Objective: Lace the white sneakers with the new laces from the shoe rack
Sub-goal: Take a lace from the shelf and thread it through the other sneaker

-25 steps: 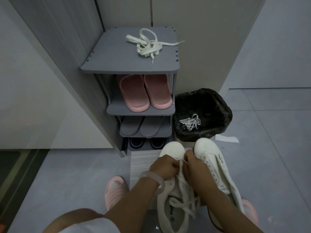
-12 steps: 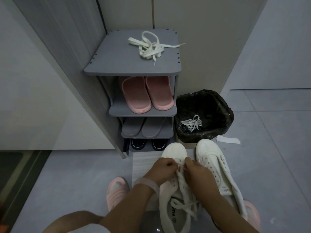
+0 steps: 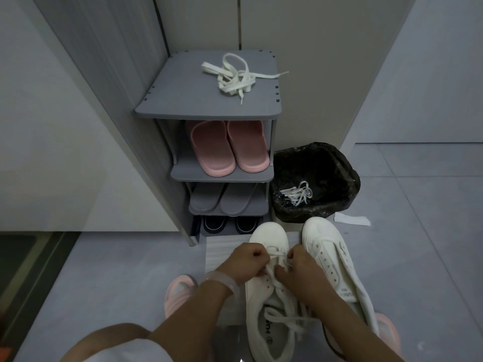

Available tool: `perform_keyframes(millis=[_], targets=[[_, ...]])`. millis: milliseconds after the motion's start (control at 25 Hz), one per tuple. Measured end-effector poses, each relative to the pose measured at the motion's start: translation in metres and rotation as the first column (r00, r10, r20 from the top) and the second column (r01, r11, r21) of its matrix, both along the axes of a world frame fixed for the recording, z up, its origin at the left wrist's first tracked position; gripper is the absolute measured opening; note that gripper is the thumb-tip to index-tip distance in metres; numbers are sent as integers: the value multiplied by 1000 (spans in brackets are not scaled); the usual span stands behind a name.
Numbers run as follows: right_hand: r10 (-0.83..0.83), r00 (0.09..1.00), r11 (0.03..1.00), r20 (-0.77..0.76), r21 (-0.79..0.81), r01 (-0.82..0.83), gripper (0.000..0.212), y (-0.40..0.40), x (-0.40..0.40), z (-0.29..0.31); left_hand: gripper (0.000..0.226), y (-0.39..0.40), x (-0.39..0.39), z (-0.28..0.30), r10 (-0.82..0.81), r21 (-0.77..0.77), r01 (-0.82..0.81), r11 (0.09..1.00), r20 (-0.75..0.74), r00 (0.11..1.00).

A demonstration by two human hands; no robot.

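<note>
At the lower left of the frame a pink slipper [image 3: 179, 293] sits on the gray floor, partly behind the person's left forearm, which wears a pale bracelet [image 3: 224, 282]. Up from it, in the upper middle, stands the gray shoe rack [image 3: 183, 100]. A loose bundle of new laces [image 3: 235, 77] lies on its top shelf, toward the right side. Below are pink slippers [image 3: 227, 147], then gray slippers [image 3: 222, 198], then dark shoes [image 3: 226, 224] at the bottom.

In the lower middle, the left hand [image 3: 247, 259] is curled, its fingers pinching a lace [image 3: 274, 253] at the front eyelets of the left sneaker [image 3: 269, 236]. The right hand [image 3: 300, 267] is curled too, pinching the same lace from the other side. More of this lace trails loose over the sneaker's opening near the bottom edge. The sneaker rests on a pale ribbed mat [image 3: 222, 246].

Just right of the hands lies the right sneaker [image 3: 326, 246], its eyelets bare. Above it, beside the rack, a bin with a black bag [image 3: 313, 163] holds a tangle of white laces [image 3: 296, 195]. A scrap of white paper [image 3: 351, 219] lies on the floor at the bin's lower right.
</note>
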State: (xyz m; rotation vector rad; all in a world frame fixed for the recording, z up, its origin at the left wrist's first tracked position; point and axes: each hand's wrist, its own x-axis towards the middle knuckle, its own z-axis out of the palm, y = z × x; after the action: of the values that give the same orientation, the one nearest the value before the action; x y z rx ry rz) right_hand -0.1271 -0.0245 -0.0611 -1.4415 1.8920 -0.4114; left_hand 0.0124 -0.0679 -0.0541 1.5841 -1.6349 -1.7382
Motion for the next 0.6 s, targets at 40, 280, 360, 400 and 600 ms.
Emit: perform_keyframes(millis=[40, 280, 360, 400, 600], targets=[[-2, 1000, 1000, -6, 4, 2, 31, 1, 1, 0, 34, 0, 1, 2, -57, 1, 57, 998, 1, 998], [37, 999, 990, -12, 139, -35, 36, 5, -1, 23, 24, 5, 12, 4, -59, -178, 78, 981, 110, 992], [171, 985, 946, -13, 280, -161, 43, 6, -9, 40, 22, 6, 17, 5, -49, -258, 95, 961, 179, 983], [241, 970, 899, 20, 373, -230, 44, 9, -11, 47, 21, 7, 18, 5, -84, -320, 164, 933, 250, 965], [534, 838, 756, -113, 508, -413, 33, 38, -7, 43, 29, 22, 16, 12, -277, -407, 465, 786, 440, 854]])
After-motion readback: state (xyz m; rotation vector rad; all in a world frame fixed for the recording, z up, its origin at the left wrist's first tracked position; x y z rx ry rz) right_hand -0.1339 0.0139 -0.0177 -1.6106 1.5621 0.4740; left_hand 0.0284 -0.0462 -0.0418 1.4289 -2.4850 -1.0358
